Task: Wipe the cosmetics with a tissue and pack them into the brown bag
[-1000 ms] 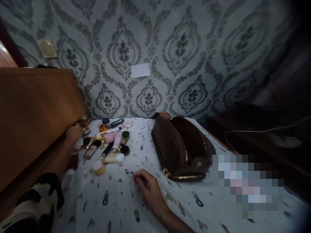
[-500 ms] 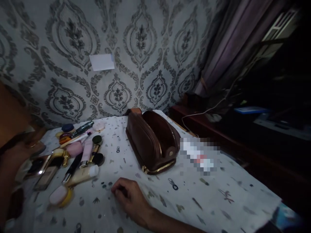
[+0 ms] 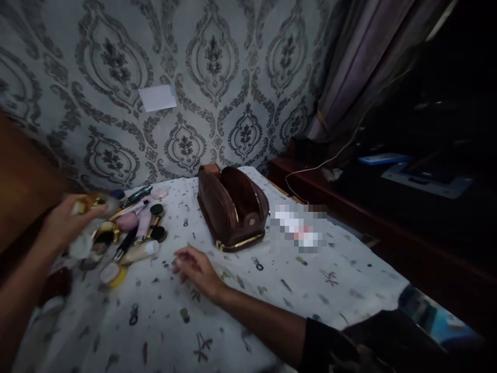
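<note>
My left hand [image 3: 73, 220] is at the far left, above the edge of a pile of cosmetics, smeared by motion. Its fingers bend around something with gold and amber tones, too blurred to name. My right hand [image 3: 198, 269] hovers over or rests on the patterned cloth, fingers loosely curled and apart, holding nothing. Beyond it stands a brown toiletry bag [image 3: 225, 217], its top unzipped and gaping. Between the hands lie a cream tube [image 3: 140, 252], a pink tube [image 3: 143, 225], a dark-lidded jar [image 3: 157, 210] and a round yellow-based container [image 3: 112, 274].
White patterned cloth [image 3: 163, 331] covers the table. A blurred-out item [image 3: 297, 228] lies right of the bag. Behind is a patterned wall with a white card [image 3: 157, 97]. A cable [image 3: 330, 163] runs over dark furniture at right. A dark red item [image 3: 56, 285] lies near my left forearm.
My left hand has moved right and up over the pile's edge. My right hand's fingers have loosened a little. The camera view has shifted, so the bag appears farther left and higher.
</note>
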A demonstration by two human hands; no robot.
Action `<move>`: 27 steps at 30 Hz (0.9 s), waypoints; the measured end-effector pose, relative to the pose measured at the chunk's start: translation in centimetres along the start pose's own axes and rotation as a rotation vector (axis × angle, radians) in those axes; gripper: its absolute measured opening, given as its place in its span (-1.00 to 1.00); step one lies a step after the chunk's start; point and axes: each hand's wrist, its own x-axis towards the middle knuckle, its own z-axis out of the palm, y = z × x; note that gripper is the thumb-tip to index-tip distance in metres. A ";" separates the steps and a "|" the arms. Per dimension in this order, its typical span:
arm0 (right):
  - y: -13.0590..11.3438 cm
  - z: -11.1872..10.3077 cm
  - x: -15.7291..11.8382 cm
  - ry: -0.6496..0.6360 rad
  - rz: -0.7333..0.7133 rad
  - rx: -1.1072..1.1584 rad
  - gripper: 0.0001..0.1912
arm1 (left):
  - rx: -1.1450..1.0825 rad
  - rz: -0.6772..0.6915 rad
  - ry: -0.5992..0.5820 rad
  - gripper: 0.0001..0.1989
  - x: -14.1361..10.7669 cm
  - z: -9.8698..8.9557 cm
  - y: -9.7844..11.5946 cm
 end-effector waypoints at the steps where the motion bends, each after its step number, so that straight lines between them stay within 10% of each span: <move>1: -0.2 0.1 0.1 -0.015 0.047 0.129 -0.56 | -0.075 -0.016 -0.131 -0.37 -1.7 -0.1 1.9; 8: -2.2 -0.1 0.0 -0.167 0.350 0.588 -0.44 | -0.289 0.263 -0.547 -0.45 -14.3 3.4 10.5; 15: -2.5 -2.4 -0.8 -0.048 0.451 0.675 -0.40 | -0.398 0.216 -0.712 -0.32 -15.3 5.4 10.1; 19: -2.8 -2.4 -0.4 -0.011 0.466 0.697 -0.46 | -0.437 0.107 -0.313 -0.51 -15.5 5.0 10.4; 21: -2.9 -2.1 -0.2 0.010 0.492 0.708 -0.44 | -0.425 0.269 -0.067 -0.63 -16.6 5.5 11.0; 25: -2.6 -1.7 -0.3 0.073 0.516 0.729 -0.57 | -0.346 0.850 -0.140 -0.75 -18.9 7.9 11.9; 27: -2.1 -1.6 -0.4 0.073 0.458 0.656 -0.68 | -0.334 0.904 -0.121 -0.76 -19.5 8.9 11.9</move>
